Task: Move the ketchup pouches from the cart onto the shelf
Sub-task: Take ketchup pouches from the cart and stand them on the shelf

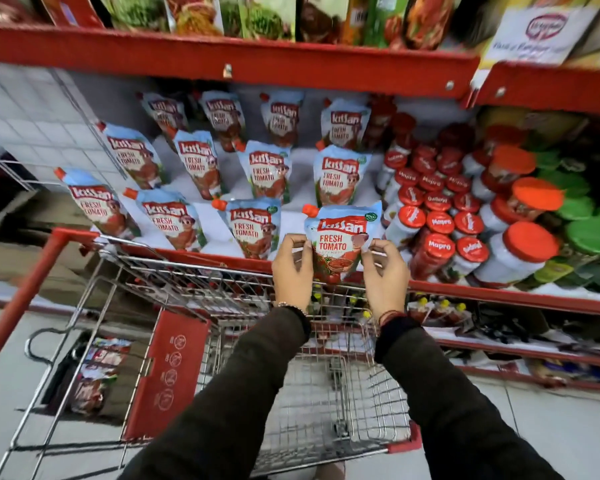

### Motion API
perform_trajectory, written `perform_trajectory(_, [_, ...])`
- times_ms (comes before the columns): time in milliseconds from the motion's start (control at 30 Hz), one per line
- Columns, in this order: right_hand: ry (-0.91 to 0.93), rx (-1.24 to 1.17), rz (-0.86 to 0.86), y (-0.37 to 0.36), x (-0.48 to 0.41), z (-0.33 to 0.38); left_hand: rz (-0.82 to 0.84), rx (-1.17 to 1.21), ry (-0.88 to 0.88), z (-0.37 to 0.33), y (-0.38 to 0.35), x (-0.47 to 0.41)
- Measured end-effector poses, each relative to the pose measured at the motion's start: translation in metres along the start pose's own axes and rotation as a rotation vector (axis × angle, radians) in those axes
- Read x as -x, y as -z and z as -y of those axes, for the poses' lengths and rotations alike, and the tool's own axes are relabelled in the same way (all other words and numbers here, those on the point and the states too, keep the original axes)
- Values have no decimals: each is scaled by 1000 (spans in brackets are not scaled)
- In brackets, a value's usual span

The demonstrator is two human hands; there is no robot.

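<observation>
A blue and red ketchup pouch (340,239) with an orange cap stands upright at the front edge of the red shelf (201,259). My left hand (291,271) grips its left side and my right hand (383,273) grips its right side. Several matching pouches (253,230) stand in rows on the shelf behind and to the left. The wire cart (326,403) is below my arms. Its basket floor shows no pouches where visible, and my sleeves hide part of it.
Red-lidded jars (440,221) and larger orange-lidded jars (520,252) crowd the shelf right of the pouch. A red upper shelf (222,60) overhangs. The red cart handle (25,296) runs at left, with a red child-seat flap (168,372). Lower shelves (499,334) hold small bottles.
</observation>
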State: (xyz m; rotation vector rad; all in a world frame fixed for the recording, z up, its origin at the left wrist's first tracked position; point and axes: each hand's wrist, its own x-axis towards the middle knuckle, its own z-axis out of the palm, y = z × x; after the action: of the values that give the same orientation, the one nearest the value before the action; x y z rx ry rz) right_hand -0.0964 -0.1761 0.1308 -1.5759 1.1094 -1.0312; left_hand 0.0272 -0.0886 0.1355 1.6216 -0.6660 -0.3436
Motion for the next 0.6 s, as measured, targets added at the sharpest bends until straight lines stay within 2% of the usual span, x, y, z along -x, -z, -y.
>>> perform_trajectory(233, [-13, 165, 35, -13, -40, -10, 10, -78, 44, 8, -18, -43])
perform_trajectory(600, [-54, 203, 81, -18, -41, -22, 19, -135, 105, 25, -20, -45])
